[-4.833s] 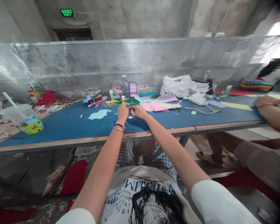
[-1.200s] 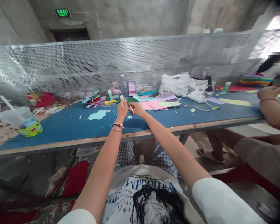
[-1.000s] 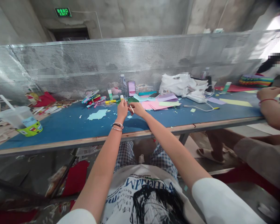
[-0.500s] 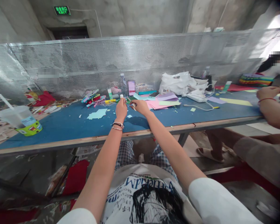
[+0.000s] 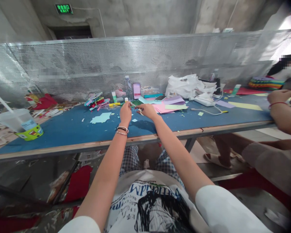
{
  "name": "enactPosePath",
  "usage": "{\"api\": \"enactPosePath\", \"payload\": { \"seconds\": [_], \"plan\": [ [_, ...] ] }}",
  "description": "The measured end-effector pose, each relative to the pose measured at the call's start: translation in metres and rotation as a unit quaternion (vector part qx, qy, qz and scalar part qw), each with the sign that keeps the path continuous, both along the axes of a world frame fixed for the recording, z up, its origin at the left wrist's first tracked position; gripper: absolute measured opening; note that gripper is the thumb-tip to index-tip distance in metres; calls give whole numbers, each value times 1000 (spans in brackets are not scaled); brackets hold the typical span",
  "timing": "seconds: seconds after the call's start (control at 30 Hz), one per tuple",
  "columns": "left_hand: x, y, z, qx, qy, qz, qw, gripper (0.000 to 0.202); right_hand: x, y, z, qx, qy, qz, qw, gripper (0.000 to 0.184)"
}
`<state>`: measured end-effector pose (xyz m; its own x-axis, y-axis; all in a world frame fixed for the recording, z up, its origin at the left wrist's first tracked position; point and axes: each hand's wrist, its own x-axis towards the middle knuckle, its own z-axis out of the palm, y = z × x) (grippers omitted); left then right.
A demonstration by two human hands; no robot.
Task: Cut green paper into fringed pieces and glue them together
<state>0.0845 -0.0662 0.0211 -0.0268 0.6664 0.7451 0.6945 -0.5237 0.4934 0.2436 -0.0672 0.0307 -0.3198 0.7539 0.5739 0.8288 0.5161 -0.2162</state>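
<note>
Above the blue tabletop [image 5: 70, 129], my two hands are close together. My right hand [image 5: 146, 111] is closed round a small pair of scissors [image 5: 141, 111]; a pale handle loop shows under its fingers and the thin blades point left. The fingertips of my left hand [image 5: 125, 113] are pinched at the blade ends, and whatever they hold is too small to make out. Cut light-blue paper [image 5: 101, 118] lies left of my left hand. Pink paper [image 5: 163, 108] and purple paper [image 5: 176, 100] are stacked beyond my right hand.
A plastic cup with a straw [image 5: 18, 121] stands at the left. Glue sticks [image 5: 114, 96], a propped phone [image 5: 136, 90] and a white plastic bag [image 5: 181, 86] line the back, before a perforated metal screen [image 5: 87, 64]. A white cable [image 5: 208, 112] crosses the right, near another person's arm [image 5: 285, 110].
The scissor blades, spread apart before, now look closer together. My hands have barely shifted.
</note>
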Motion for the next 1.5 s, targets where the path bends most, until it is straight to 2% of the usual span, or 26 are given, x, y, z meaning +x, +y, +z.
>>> {"api": "enactPosePath", "payload": {
  "seconds": [0.57,0.9,1.17,1.5],
  "plan": [
    [0,6,-2,-29,-27,-28,999,25,4,7,-6,-19,62,62,996,29],
    [3,7,-4,-46,-66,-32,996,41,0,3,-4,-9,55,96,994,26],
    [1,8,-1,2,-75,-19,997,42,-5,-5,-1,-7,80,119,990,25],
    [1,7,0,12,-92,-10,996,41,-8,0,-5,-33,109,136,984,28]
  ]
}}
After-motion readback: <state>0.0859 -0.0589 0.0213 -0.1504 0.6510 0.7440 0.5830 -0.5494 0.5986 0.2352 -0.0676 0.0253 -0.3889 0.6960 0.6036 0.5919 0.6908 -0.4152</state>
